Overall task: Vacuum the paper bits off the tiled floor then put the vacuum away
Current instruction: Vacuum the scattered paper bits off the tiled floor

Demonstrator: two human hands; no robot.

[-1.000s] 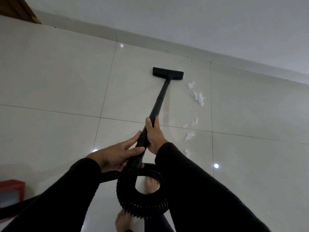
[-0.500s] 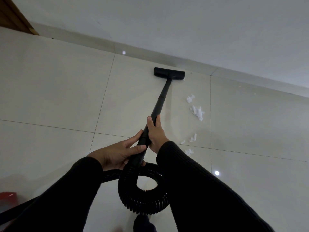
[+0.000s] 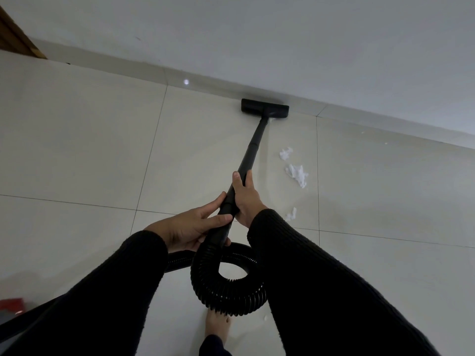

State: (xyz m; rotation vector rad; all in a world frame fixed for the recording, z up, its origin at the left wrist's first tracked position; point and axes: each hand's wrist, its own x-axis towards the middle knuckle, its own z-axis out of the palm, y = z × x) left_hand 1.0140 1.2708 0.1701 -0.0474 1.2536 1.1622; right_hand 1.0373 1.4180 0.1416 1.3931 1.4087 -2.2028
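A black vacuum wand (image 3: 253, 150) runs from my hands to its flat floor head (image 3: 264, 108), which sits against the skirting at the wall. My right hand (image 3: 245, 197) grips the wand higher up. My left hand (image 3: 191, 227) holds it just below, where the ribbed black hose (image 3: 226, 291) joins and loops toward me. White paper bits (image 3: 297, 173) lie on the pale tiled floor (image 3: 90, 150) to the right of the wand, with a smaller scrap (image 3: 291, 214) beside my right wrist.
A grey-white wall (image 3: 257, 34) bounds the floor at the back. A wooden edge (image 3: 15, 37) shows at top left. A red object (image 3: 11, 304) sits at the lower left edge. My bare foot (image 3: 216, 327) stands under the hose loop. Tiny paper specks (image 3: 362, 132) lie near the skirting at right.
The floor head has been pushed forward until it meets the skirting. The paper bits now lie further back along the wand's right side, and fewer of the near ones show.
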